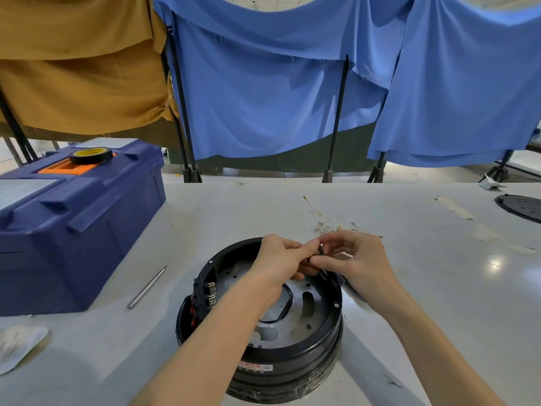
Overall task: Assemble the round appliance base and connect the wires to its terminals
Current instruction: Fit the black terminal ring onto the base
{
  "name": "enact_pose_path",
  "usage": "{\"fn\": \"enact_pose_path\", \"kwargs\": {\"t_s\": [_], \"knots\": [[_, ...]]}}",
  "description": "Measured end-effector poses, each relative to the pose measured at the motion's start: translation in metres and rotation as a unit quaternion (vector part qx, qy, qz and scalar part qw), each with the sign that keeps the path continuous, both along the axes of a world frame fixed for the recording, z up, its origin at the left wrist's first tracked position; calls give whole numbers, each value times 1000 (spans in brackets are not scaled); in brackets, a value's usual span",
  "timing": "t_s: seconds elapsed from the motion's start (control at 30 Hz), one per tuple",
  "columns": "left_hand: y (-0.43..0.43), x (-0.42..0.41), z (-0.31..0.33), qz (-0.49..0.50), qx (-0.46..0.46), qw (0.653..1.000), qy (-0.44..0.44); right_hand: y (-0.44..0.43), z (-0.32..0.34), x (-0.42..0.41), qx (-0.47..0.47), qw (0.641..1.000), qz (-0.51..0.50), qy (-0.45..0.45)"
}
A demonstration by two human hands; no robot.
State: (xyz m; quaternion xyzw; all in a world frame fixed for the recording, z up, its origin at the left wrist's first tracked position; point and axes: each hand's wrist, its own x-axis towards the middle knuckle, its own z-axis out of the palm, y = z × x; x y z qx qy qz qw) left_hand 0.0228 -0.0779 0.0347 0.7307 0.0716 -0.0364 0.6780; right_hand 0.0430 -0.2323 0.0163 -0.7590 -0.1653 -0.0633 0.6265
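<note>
The round black appliance base (295,356) lies open side up at the table's near middle, its grey metal plate (304,312) showing inside. A black terminal block (205,294) with metal tabs sits on its left rim. Above the far rim my left hand (281,260) and my right hand (355,259) meet, and both pinch a thin black wire (322,253) between their fingertips. The wire's lower end runs down to the rim. A bunch of thin yellowish wires (325,222) lies on the table just beyond my hands.
A large blue toolbox (76,230) with a roll of black tape (92,155) on top stands at the left. A metal screwdriver bit (146,288) lies between toolbox and base. A black round lid (521,208) lies far right, a white bag (17,347) near left.
</note>
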Motion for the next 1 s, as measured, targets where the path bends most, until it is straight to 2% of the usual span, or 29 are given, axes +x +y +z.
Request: {"fn": "enact_pose_path", "kwargs": {"t_s": [0.07,0.17,0.27,0.37,0.57,1.0], "knots": [[0,2,-1,11,-36,999,33,-7,-5,5,41,999,12,29],[1,2,-7,0,-52,996,76,-13,-16,13,29,999,-22,41],[2,3,-12,-10,-61,993,100,-7,-27,15,53,995,12,83],[4,3,-15,-28,-85,990,109,-4,-34,18,85,989,29,119],[3,1,-17,-57,-123,984,116,-5,-39,19,76,987,10,140],[-4,2,-16,-43,-118,984,125,-10,-39,16,64,988,6,140]]}}
